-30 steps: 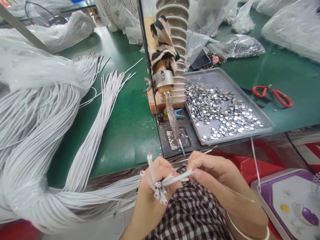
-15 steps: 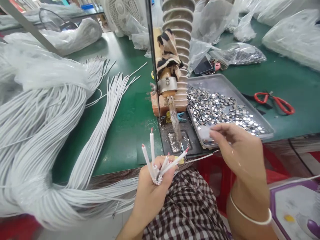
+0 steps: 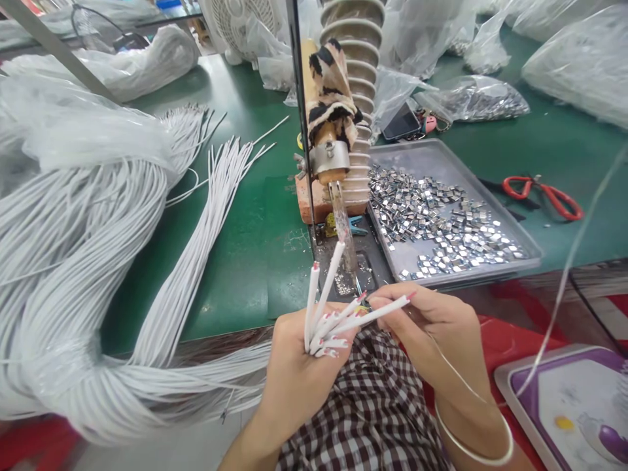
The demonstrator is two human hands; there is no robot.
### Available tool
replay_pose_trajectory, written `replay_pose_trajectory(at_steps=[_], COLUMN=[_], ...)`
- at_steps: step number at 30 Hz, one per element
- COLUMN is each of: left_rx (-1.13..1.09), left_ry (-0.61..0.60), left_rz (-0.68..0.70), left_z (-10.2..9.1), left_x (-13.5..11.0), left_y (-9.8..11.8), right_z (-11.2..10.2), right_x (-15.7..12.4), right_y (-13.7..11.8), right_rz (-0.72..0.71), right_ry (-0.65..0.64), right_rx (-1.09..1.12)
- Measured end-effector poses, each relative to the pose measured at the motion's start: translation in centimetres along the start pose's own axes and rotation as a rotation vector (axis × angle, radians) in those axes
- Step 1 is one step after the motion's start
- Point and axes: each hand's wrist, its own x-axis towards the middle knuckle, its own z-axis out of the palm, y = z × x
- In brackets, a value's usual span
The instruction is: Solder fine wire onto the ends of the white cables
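Observation:
My left hand is closed round a fan of several white cable ends with red-tipped cores, held just below the table's front edge. My right hand is pinched on one of those cables, which sticks out to the right beside the fan. A thin white cable runs up to the right from near that hand. Just beyond the hands stands a small press with a metal tip. To its right lies a grey tray full of small shiny metal clips.
A big bundle of white cables covers the left of the green table. Red scissors lie at the right. Plastic bags, a phone and a fan sit at the back. A purple device is at lower right.
My right hand came back from the tray of clips to the cable fan and pinched one cable end. The left hand tilted the fan a little upward.

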Motion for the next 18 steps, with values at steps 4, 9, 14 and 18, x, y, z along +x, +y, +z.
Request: replay_pose_trajectory(at_steps=[4, 9, 14, 18], left_rx=[-0.020, -0.025, -0.007, -0.006], left_ry=[-0.007, -0.007, -0.006, 0.037], left_rz=[-0.005, -0.020, 0.006, -0.006], left_z=[0.1, 0.2, 0.1, 0.1], left_x=[0.1, 0.0, 0.2, 0.3], left_y=[0.2, 0.2, 0.3, 0.2], right_z=[0.0, -0.1, 0.1, 0.7], right_x=[-0.2, -0.2, -0.5, -1.0], right_y=[-0.1, 0.0, 0.1, 1.2], right_rz=[0.013, -0.001, -0.047, -0.159], right_ry=[0.001, -0.025, -0.050, 0.132], right_rx=[0.002, 0.016, 0.008, 0.095])
